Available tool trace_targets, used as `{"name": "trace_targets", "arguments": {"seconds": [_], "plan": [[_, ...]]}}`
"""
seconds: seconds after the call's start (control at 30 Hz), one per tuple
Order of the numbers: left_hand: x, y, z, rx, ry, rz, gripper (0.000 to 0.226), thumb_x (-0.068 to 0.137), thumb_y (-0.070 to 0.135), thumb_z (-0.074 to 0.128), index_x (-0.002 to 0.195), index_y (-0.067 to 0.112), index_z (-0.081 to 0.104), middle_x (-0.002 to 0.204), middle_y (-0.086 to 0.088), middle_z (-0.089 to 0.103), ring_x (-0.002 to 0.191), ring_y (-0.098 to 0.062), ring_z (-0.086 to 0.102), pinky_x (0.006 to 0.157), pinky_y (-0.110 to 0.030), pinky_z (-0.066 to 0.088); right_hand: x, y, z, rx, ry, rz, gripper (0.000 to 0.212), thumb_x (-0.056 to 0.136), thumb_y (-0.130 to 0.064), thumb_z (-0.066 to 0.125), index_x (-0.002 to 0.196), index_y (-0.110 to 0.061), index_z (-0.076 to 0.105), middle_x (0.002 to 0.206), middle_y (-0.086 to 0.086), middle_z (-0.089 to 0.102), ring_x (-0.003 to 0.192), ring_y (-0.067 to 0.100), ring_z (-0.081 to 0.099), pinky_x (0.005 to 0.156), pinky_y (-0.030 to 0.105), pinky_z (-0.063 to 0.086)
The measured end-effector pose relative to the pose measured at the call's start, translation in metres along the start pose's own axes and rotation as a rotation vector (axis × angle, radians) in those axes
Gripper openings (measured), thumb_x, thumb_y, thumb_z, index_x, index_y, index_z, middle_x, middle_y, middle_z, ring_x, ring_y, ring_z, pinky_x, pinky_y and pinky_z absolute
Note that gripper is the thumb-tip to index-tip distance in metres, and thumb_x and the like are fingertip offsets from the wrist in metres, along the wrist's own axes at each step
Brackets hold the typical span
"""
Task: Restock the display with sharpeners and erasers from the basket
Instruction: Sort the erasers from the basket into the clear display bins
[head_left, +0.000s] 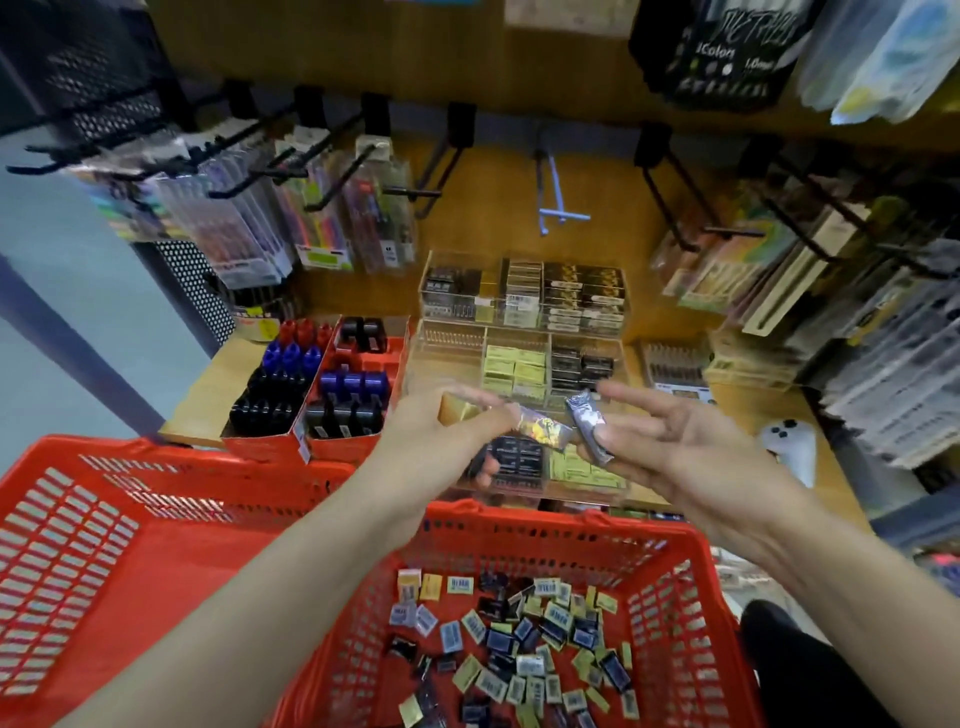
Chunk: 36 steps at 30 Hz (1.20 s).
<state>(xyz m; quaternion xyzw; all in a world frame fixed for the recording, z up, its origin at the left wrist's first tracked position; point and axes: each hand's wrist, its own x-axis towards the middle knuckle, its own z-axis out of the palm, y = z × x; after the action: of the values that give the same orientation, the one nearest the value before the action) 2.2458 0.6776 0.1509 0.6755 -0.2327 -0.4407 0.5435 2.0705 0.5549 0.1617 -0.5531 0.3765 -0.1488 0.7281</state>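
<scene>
Red basket (156, 519) at 6 o'clock, loose erasers (519, 649) inside; left hand (441, 426) fingers pinching 1 eraser (540, 431), right hand (691, 441) fingers spread cradling another (589, 426), ready for clear display (519, 332) at 12.

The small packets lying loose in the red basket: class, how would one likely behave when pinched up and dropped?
The small packets look flat and boxy, so one would probably lie still rather than roll. Their glossy wrappers may be a little slippery. Scattered singly across the red basket, they seem light and easy to pinch.
</scene>
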Motion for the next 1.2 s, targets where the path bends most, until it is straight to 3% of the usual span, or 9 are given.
{"name": "trace_targets", "arguments": {"seconds": [0.1,0.23,0.37,0.5,0.6,0.73,0.87,1.03,1.2], "plan": [[-0.002,0.005,0.001,0.053,-0.065,0.001,0.017,0.089,0.025,0.073,0.101,0.015,0.066,0.066,-0.009,0.061,0.051,-0.014,0.056,0.048,-0.02,0.046,0.005,-0.006,-0.002,0.077,0.076,-0.024,0.046,0.073,-0.01,0.069,0.118,-0.004,0.063,0.1,0.012,0.075,0.092,0.02,0.073,0.071,0.023,0.059],[-0.008,0.007,0.004,0.035,-0.107,-0.01,0.017,0.09,0.023,0.072,0.103,0.014,0.067,0.064,-0.008,0.06,0.05,-0.014,0.056,0.051,-0.02,0.047,0.004,-0.005,0.002,0.105,0.131,-0.025,0.041,0.073,-0.011,0.071,0.113,-0.004,0.067,0.098,0.013,0.075,0.09,0.019,0.074,0.068,0.019,0.057],[-0.014,0.005,0.006,0.019,-0.12,-0.035,0.018,0.089,0.027,0.073,0.103,0.018,0.068,0.063,-0.007,0.061,0.051,-0.014,0.056,0.054,-0.02,0.049,-0.009,0.0,0.013,0.062,0.162,-0.086,0.034,0.06,-0.017,0.077,0.095,-0.016,0.079,0.099,0.006,0.076,0.093,0.015,0.072,0.083,0.021,0.055],[-0.019,0.004,0.006,-0.048,-0.136,-0.071,0.018,0.088,0.027,0.074,0.102,0.018,0.068,0.059,0.001,0.062,0.053,-0.013,0.056,0.056,-0.021,0.051,-0.026,0.01,0.024,-0.068,0.155,-0.14,0.026,0.065,-0.032,0.077,0.091,-0.025,0.08,0.102,-0.008,0.076,0.103,0.007,0.068,0.093,0.029,0.048],[-0.024,0.003,0.004,-0.131,-0.138,-0.095,0.016,0.085,0.022,0.076,0.098,0.017,0.069,0.06,0.003,0.064,0.056,-0.013,0.058,0.059,-0.024,0.054,-0.03,0.013,0.029,-0.116,0.19,-0.219,0.024,0.069,-0.024,0.078,0.093,-0.027,0.078,0.101,-0.013,0.075,0.099,0.002,0.068,0.083,0.021,0.05],[-0.029,0.002,0.004,-0.279,-0.137,-0.111,0.018,0.083,0.016,0.076,0.099,0.013,0.069,0.077,-0.009,0.072,0.071,-0.021,0.068,0.075,-0.031,0.058,-0.029,0.011,0.03,-0.108,0.216,-0.325,0.034,0.068,-0.001,0.081,0.096,-0.02,0.074,0.1,-0.011,0.075,0.097,0.002,0.069,0.077,0.013,0.053],[-0.03,0.001,0.007,-0.345,-0.127,-0.078,0.017,0.084,0.011,0.074,0.1,0.01,0.066,0.085,-0.016,0.075,0.077,-0.025,0.073,0.071,-0.03,0.061,-0.031,0.008,0.03,-0.065,0.188,-0.257,0.032,0.064,-0.005,0.081,0.093,-0.015,0.075,0.09,0.002,0.077,0.079,0.011,0.073,0.062,0.017,0.054],[-0.027,0.0,0.011,-0.28,-0.114,-0.007,0.023,0.085,0.014,0.073,0.106,0.01,0.064,0.086,-0.019,0.075,0.075,-0.025,0.074,0.066,-0.027,0.058,-0.031,0.008,0.031,0.057,0.143,-0.178,0.026,0.072,0.0,0.075,0.097,-0.01,0.074,0.086,0.016,0.076,0.077,0.028,0.074,0.067,0.027,0.06],[-0.015,0.005,0.017,-0.192,-0.113,0.026,0.031,0.083,0.026,0.074,0.11,0.012,0.067,0.081,-0.016,0.074,0.072,-0.023,0.073,0.066,-0.028,0.059,-0.02,0.006,0.024,-0.188,0.227,-0.285,0.021,0.073,-0.004,0.082,0.082,-0.023,0.079,0.092,-0.009,0.076,0.082,0.012,0.072,0.071,0.023,0.056]]}}
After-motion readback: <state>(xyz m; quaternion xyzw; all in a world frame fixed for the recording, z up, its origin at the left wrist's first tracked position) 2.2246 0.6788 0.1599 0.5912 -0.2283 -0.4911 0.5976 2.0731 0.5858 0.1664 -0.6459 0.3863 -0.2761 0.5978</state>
